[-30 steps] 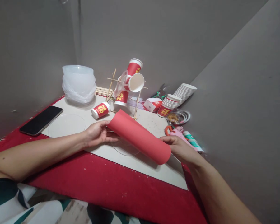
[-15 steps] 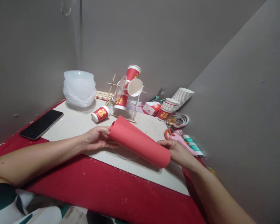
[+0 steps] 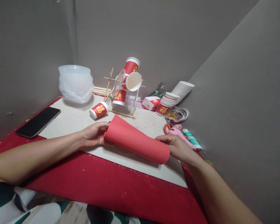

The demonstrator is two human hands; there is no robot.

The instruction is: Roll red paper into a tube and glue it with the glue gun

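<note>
Red sheet (image 3: 136, 141): 1, rolled, tilted less than earlier
Left hand (image 3: 95, 134): fingers grip left end
Right hand (image 3: 176, 147): fingers grip right end
Loose cup (image 3: 99, 110): 1, sideways
Phone (image 3: 38, 122): 1

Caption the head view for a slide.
Left hand and right hand hold a rolled red sheet before a stick frame carrying paper cups.

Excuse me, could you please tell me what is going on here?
A person is holding a rolled red sheet above a white board, with the left hand at one end and the right hand at the other. Behind it stands a stick frame carrying red-and-white paper cups. A single cup lies on its side nearby, and a phone lies at the board's left.
</note>
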